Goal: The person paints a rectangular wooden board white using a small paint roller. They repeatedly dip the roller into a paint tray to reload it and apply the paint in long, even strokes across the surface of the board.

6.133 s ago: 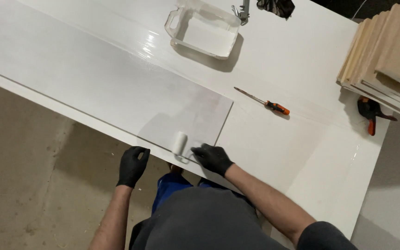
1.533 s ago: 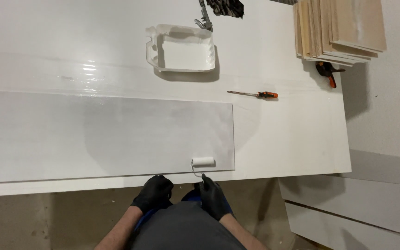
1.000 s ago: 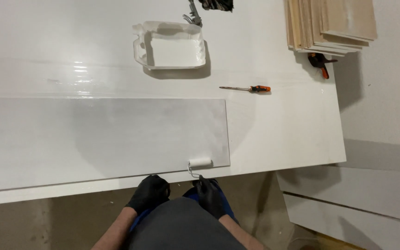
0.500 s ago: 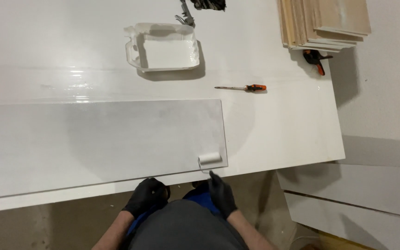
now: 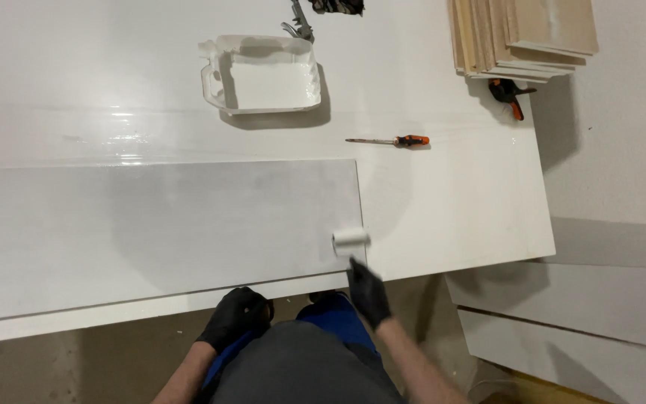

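Head view: we see the right hand [image 5: 368,293] in a black glove, closed around the handle of a small white paint roller [image 5: 351,239]; the handle itself is mostly hidden by the glove. The roller sleeve sits on the right end of a long grey panel [image 5: 158,232], just inside its right edge and close to its near edge. The panel lies flat on the white surface [image 5: 457,202], running lengthwise along the near edge and off the left side of the frame. The left hand [image 5: 235,318], also in a black glove, is curled at the near edge of the surface, below the panel; we cannot tell whether it grips the edge or only rests against it, and it holds no tool. Toward the far edge stands a white paint tray [image 5: 262,75], well apart from the roller. Between the tray and the right edge lies a screwdriver [image 5: 390,141] with an orange-and-black handle, shaft pointing left. At the far right corner sits a stack of pale wooden boards [image 5: 525,34], with an orange-and-black clamp [image 5: 508,93] just beside its near side. A metal tool [image 5: 299,19] and something dark lie at the far edge behind the tray, too cropped to identify. More white panels [image 5: 577,314] lie on the floor off the right edge.
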